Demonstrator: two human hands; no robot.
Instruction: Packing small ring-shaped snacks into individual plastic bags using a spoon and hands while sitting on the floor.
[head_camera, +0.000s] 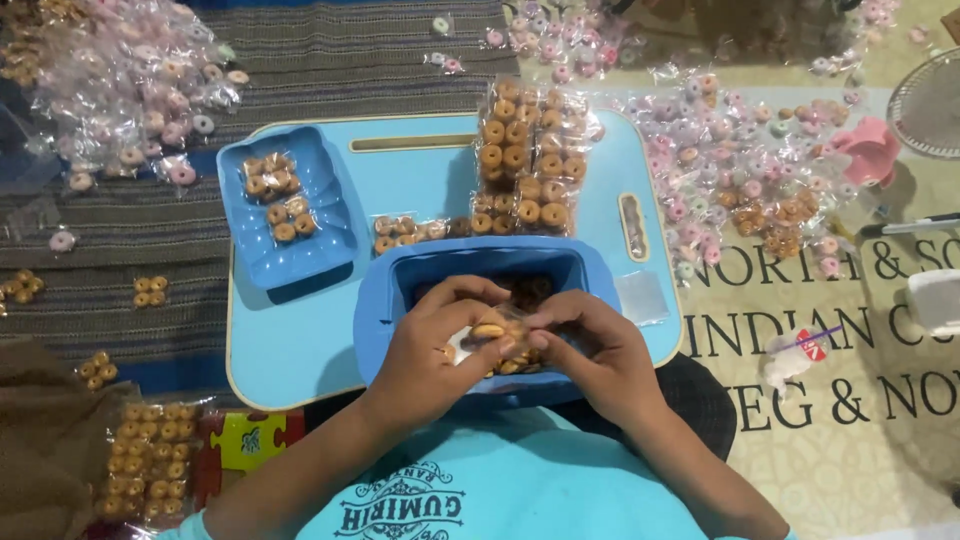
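My left hand (432, 350) and my right hand (592, 345) meet over a deep blue tub (380, 300) at the near edge of a light blue lap table (420, 185). Together they pinch a small clear packet of brown ring-shaped cookies (492, 332). More brown cookies lie in the tub under my hands. A shallow blue tray (325, 250) at the table's left holds two filled packets (272, 178). Stacked filled packets (525, 160) lie at the table's far middle, with one more packet (408, 230) beside them.
Heaps of packets with pink and white ring sweets lie at the far left (140, 90) and right (740, 170). A strip of cookie packets (150, 460) lies near left. A pink object (870, 150), a white fan guard (925, 100) and a pen (910, 226) are at right.
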